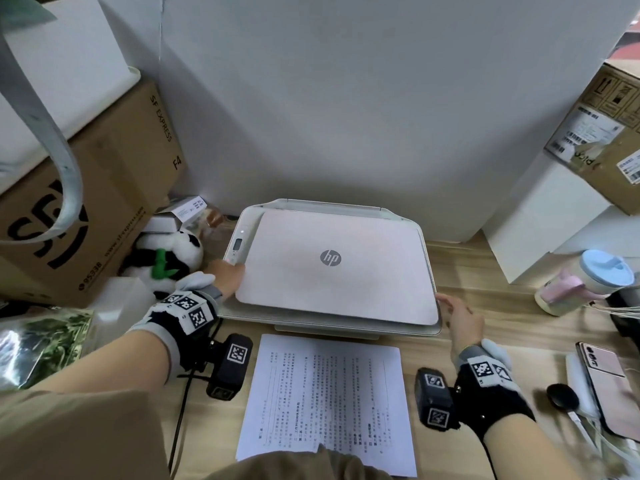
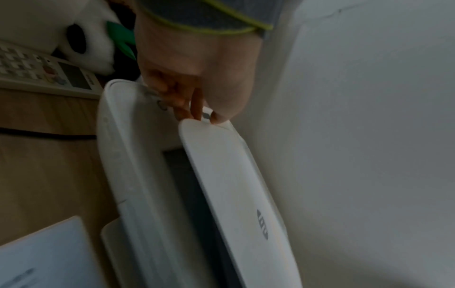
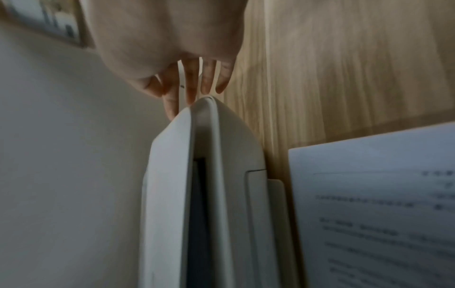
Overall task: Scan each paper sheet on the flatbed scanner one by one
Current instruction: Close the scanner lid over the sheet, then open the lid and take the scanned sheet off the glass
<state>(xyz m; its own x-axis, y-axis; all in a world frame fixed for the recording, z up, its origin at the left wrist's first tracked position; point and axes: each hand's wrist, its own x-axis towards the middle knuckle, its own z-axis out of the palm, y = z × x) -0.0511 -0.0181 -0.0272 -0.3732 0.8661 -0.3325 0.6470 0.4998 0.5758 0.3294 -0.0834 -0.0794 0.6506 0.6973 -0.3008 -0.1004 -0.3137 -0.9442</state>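
A white HP flatbed scanner (image 1: 235, 251) stands on the wooden desk against the wall. Its lid (image 1: 332, 268) is raised a little at the front, and dark glass (image 2: 189, 185) shows in the gap under it. My left hand (image 1: 232, 271) pinches the lid's front left corner (image 2: 197, 124), thumb on top and fingers beneath. My right hand (image 1: 446, 304) has straight, spread fingers (image 3: 191, 93) touching the lid's front right corner (image 3: 187, 117). A printed paper sheet (image 1: 329, 400) lies flat on the desk just in front of the scanner, also visible in the right wrist view (image 3: 381, 214).
A panda plush (image 1: 173, 258) and an SF cardboard box (image 1: 86, 202) crowd the scanner's left side. White boxes (image 1: 540, 220), two cups (image 1: 588, 278) and a pink phone (image 1: 609, 382) sit on the right. A white keypad device (image 2: 49, 74) lies near the panda.
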